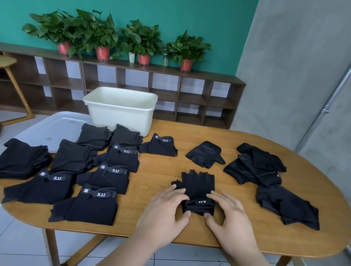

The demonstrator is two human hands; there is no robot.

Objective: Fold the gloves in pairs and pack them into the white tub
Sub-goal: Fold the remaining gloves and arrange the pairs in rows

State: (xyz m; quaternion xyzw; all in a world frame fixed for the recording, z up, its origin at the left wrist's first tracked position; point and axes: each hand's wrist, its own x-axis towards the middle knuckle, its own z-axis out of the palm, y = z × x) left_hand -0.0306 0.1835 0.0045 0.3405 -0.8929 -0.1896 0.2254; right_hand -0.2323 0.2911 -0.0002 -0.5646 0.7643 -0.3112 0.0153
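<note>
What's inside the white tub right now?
In the white tub, only the far inner wall shows, bare white. Its near wall hides the floor, so any packed gloves there cannot be seen. Folded pairs lie on the table in front.

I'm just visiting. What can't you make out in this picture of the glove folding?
- Head view, white tub: its near wall hides the floor, so any gloves inside cannot be seen.
- The glove being folded: left hand and right hand grip its cuff and cover the sides; one layer or two is unclear.
- Black pile at right: gloves overlap, count unclear.
- Small square tags on the folded gloves: too small to read.
</note>
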